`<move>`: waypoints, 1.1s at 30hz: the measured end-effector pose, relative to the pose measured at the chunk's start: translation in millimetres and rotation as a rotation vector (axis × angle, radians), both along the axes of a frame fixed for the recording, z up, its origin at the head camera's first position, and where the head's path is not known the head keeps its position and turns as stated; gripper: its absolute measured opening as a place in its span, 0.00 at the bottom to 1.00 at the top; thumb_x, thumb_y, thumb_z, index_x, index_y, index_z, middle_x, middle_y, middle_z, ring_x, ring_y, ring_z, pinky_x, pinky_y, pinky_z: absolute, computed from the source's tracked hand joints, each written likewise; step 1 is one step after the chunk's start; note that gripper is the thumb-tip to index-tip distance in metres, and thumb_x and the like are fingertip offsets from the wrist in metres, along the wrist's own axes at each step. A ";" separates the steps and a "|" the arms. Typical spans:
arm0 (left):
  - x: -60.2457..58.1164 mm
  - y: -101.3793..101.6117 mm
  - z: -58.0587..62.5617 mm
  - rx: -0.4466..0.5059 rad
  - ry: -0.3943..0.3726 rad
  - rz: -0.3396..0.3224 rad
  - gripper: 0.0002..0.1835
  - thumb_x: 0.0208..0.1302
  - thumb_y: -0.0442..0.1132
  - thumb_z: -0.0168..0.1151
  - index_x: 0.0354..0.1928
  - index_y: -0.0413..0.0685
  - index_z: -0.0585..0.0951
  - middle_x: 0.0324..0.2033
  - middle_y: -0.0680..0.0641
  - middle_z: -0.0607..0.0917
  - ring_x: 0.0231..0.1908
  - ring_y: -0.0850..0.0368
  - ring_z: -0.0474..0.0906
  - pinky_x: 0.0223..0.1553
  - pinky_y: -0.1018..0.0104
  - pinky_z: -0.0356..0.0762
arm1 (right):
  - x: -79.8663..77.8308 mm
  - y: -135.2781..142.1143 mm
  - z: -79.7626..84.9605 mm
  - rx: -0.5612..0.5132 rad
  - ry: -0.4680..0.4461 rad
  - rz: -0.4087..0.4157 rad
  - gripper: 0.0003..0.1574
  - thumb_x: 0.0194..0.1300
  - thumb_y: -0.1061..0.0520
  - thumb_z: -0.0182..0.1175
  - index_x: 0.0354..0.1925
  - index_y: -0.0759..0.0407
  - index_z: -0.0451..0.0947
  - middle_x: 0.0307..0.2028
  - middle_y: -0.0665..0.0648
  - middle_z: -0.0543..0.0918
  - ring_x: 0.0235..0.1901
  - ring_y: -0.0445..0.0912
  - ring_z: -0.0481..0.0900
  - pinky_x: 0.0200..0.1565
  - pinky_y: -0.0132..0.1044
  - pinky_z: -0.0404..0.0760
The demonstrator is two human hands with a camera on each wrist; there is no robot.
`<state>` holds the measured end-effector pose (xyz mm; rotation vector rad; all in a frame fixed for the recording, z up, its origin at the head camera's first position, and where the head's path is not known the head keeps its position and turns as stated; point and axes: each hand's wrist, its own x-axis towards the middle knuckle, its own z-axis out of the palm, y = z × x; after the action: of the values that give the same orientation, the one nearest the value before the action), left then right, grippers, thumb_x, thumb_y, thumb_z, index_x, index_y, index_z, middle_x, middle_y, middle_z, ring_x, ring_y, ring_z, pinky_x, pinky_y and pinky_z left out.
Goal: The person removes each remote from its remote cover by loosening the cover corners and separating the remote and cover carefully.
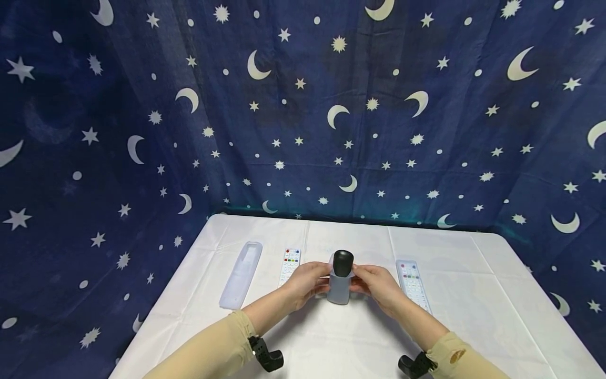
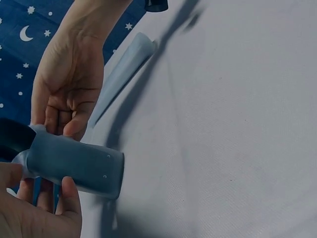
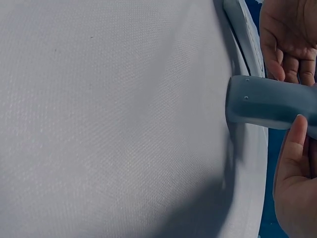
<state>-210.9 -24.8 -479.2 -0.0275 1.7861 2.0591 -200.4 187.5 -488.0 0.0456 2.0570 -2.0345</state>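
Note:
In front of me, over the table, both hands hold a translucent silicone remote cover (image 1: 339, 290) between them. A black remote control (image 1: 343, 262) sticks out of the cover's upper end, and its lower part is hidden inside. My left hand (image 1: 305, 284) grips the cover's left side with curled fingers and thumb. On the opposite side my right hand (image 1: 380, 287) pinches it near the opening. From the left wrist view, the cover (image 2: 74, 161) lies between the two hands, its closed end towards the tabletop.
An unfilled translucent cover (image 1: 241, 276) lies at the left of the white table (image 1: 492, 295). Beside it is a white remote (image 1: 290, 260), partly behind my left hand. Right of my right hand lies another white remote in a clear cover (image 1: 412, 284). A star-patterned curtain (image 1: 303, 116) hangs behind.

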 end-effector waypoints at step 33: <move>0.9 0.7 -11.1 -0.027 -0.028 0.028 0.10 0.69 0.30 0.57 0.47 0.29 0.80 0.39 0.39 0.85 0.33 0.59 0.82 0.39 0.70 0.85 | 7.3 -13.6 -6.5 0.029 -0.059 -0.149 0.05 0.61 0.68 0.59 0.37 0.71 0.77 0.34 0.60 0.84 0.32 0.44 0.85 0.39 0.33 0.85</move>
<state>-210.0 -24.1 -490.3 -0.0890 1.8069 2.0440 -193.2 173.9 -494.5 0.2679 2.1043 -2.0609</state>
